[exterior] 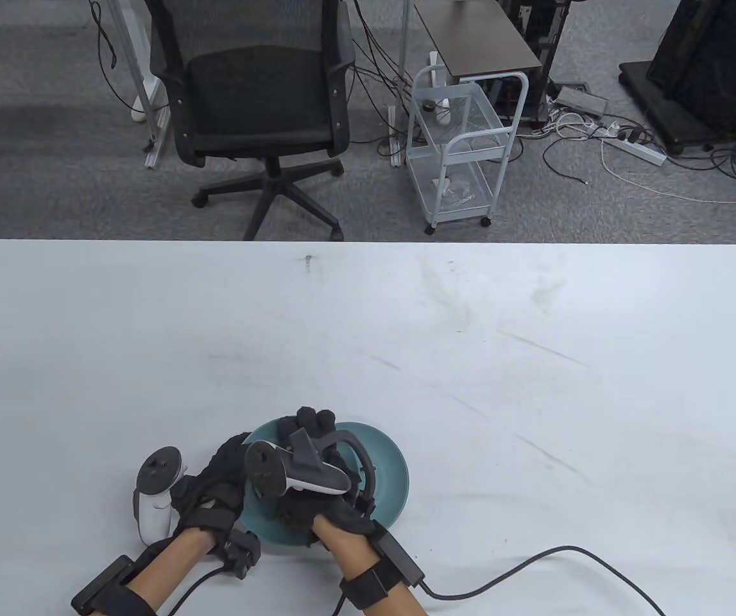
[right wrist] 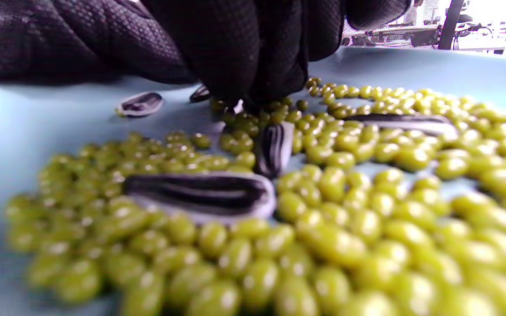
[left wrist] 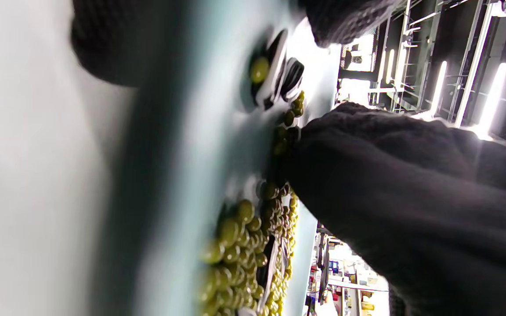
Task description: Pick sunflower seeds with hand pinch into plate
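A teal plate (exterior: 387, 475) sits near the table's front edge. It holds a pile of green beans (right wrist: 323, 210) mixed with striped sunflower seeds (right wrist: 200, 193). My right hand (exterior: 310, 449) hovers over the plate. In the right wrist view its fingertips (right wrist: 253, 83) are drawn together in a pinch and pressed into the beans, with the pale end of a seed (right wrist: 238, 106) between them. My left hand (exterior: 220, 475) grips the plate's left rim; in the left wrist view one finger (left wrist: 103, 48) lies outside the rim (left wrist: 178, 145) and another (left wrist: 345, 17) lies over it.
Loose seeds (right wrist: 141, 104) lie on bare plate beside the pile. A black cable (exterior: 534, 561) runs over the table to the right of my right wrist. An office chair (exterior: 258, 96) and a white wire cart (exterior: 461, 147) stand beyond the far edge.
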A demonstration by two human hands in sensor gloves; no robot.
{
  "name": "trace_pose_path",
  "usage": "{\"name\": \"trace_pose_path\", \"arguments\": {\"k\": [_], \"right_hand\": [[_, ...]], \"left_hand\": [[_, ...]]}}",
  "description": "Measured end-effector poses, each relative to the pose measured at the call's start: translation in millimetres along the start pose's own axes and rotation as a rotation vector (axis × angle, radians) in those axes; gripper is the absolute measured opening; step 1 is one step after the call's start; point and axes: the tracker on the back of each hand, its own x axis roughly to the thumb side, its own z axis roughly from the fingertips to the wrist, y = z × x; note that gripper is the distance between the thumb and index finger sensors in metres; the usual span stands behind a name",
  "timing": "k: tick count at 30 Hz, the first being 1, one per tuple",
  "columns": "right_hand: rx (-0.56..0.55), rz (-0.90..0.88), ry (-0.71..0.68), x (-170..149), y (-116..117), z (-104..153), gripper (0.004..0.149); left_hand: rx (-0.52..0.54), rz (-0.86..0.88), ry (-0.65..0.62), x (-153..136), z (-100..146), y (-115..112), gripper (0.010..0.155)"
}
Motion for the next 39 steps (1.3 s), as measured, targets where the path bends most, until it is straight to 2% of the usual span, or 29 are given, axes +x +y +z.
{"name": "trace_pose_path", "arguments": {"k": [20,26,32,39], "right_hand": [[0.003,0.033,0.028,-3.8,2.5,0.9,0.036],[-0.028,0.023,0.020,-5.0,0.5,1.0,0.035],[-0.111,-0.091,0.053,-19.0,-20.9,12.9,0.035],[-0.213,-0.184,0.105,-63.9,-61.0,53.7,0.035]], "left_hand": [[0.006,-0.036,-0.003,1.3,0.2,-2.1,0.047],[0.015,-0.047,-0.016,2.0,0.1,-0.5,0.047],[0.016,-0.040,-0.020,2.5,0.5,-0.4,0.046],[0.043,-0.033,-0.028,5.2,1.6,4.9,0.046]]}}
